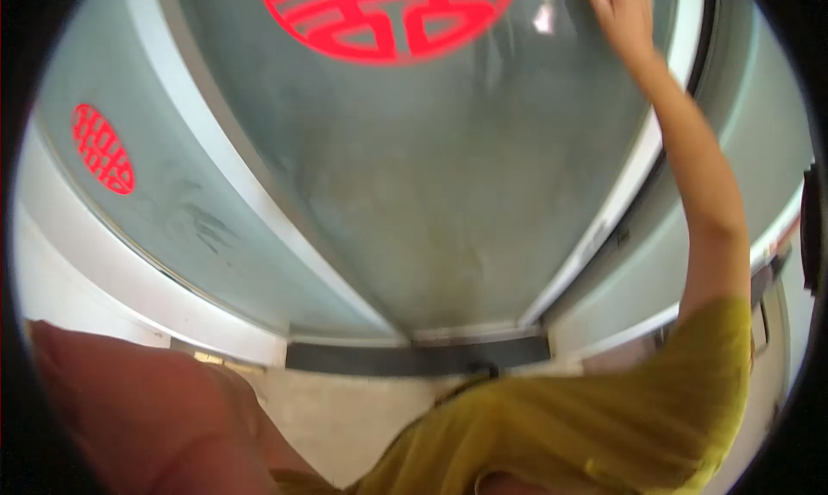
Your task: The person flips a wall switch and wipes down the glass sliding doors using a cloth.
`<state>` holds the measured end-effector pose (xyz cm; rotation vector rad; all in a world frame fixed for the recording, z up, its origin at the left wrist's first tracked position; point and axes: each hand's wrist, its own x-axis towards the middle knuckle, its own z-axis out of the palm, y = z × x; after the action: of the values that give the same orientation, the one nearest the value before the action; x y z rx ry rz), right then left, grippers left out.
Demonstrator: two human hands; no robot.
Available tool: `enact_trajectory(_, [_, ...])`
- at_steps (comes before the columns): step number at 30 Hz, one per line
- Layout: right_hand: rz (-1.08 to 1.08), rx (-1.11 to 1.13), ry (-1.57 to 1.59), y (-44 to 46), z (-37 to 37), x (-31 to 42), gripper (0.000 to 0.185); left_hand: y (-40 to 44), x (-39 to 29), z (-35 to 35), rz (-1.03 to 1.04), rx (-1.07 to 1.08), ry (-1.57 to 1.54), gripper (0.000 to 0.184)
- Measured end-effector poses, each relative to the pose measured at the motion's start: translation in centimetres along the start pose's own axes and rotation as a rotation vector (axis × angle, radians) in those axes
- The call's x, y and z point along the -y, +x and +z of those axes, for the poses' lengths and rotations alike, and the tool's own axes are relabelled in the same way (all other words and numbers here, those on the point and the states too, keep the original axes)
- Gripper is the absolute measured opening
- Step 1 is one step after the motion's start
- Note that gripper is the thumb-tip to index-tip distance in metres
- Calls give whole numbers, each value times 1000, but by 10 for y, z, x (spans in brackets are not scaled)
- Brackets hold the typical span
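Note:
At the top right, my right hand (625, 12) is raised against or close in front of a frosted glass panel (431, 176), near its white right-hand frame. Its thumb stands apart from the other fingers, whose tips are cut off by the upper edge. Nothing can be made out in the hand. A large red round cut-out (392, 42) is on the same glass, left of the hand. My left hand is out of view.
On the left glass panel (164, 202) are a smaller red cut-out (103, 150) and a dark smudge-like mark. White frames (211, 124) run between the panels. Below are a dark threshold strip (414, 359) and pale floor (345, 417). My yellow-green sleeve (690, 374) fills the lower right.

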<state>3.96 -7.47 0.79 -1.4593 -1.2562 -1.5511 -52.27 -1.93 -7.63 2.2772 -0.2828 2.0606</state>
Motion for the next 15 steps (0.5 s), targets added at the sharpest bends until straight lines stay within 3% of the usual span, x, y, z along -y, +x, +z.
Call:
enact_trajectory(1, [-195, -89, -67, -9, -1, 11, 42, 4, 2, 4, 30, -33, 31, 50])
enact_trajectory(3, [-238, 135, 72, -34, -18, 37, 69, 9, 7, 11, 60, -86, 80, 49])
enact_trajectory(4, [-258, 314, 23, -61, -20, 43, 71, 11, 9, 14, 74, -111, 105, 49])
enact_trajectory(5, [-306, 553, 55, -84, -29, 50, 67, 15, 11, 15, 84, -123, 131, 49])
enact_trajectory(7, [-474, 705, 68, -122, -38, 56, 56, 30, 12, 19, 106, -119, 206, 48])
enact_trajectory(8, [-517, 988, -54, -138, -35, 52, 46, 33, 8, 27, 133, -145, 228, 48])
enact_trajectory(9, [-547, 688, -87, -145, -28, 53, 45, 31, 12, 41, 153, -180, 232, 48])
enact_trajectory(10, [-545, 602, 11, -157, -21, 45, 44, 30, 14, 52, 191, -205, 217, 47])
enact_trajectory(13, [-504, 559, 165, -157, -11, 31, 29, 39, 26, 78, 189, -183, 167, 47])
enact_trajectory(14, [-520, 422, 261, -153, -23, 40, 30, 44, 27, 69, 182, -167, 172, 46])
enact_trajectory(15, [-533, 440, 220, -158, -13, 33, 32, 46, 35, 71, 187, -150, 180, 46])
